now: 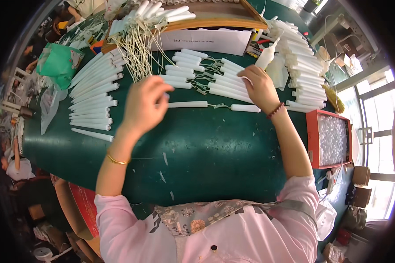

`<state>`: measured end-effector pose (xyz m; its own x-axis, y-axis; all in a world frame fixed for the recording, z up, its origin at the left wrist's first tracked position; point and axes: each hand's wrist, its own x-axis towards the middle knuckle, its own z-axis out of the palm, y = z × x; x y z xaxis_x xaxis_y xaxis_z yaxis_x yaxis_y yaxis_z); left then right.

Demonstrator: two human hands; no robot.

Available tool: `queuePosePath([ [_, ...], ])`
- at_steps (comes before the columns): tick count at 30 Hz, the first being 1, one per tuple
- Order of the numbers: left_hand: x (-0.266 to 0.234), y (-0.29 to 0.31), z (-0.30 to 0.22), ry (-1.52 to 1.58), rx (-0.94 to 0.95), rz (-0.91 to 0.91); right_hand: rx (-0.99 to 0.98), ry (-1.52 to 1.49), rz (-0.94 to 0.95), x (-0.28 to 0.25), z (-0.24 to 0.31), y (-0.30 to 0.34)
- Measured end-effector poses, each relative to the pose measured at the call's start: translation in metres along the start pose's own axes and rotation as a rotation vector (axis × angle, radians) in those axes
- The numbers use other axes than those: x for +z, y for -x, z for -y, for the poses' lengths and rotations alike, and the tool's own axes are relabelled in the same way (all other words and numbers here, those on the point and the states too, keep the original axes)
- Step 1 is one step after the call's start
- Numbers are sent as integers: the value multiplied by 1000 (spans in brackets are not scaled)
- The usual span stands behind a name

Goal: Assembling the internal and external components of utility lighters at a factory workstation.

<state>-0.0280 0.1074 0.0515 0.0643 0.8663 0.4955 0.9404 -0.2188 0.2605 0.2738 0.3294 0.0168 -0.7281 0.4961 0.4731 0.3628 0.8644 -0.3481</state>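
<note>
My left hand hovers over the left ends of a stack of white candle-like tubes, its fingers curled and the thumb apart from them; it holds nothing I can see. At the right ends of a second group of tubes, my right hand has its fingers bent down and close together; what lies under the fingertips is hidden. Thin wires join the two groups. Nearest me lies one pair, a longer tube and a shorter tube, with a wire between them.
More white tubes lie fanned at the left, and others pile up at the right. Pale wires hang from tubes by a wooden-edged tray. A red box of clear pieces stands right; a green bag sits far left.
</note>
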Motion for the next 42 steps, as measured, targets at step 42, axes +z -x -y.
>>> queuePosePath([
  [42,50,51,-118,532,-238,222,444,-739,379,2,129,113],
])
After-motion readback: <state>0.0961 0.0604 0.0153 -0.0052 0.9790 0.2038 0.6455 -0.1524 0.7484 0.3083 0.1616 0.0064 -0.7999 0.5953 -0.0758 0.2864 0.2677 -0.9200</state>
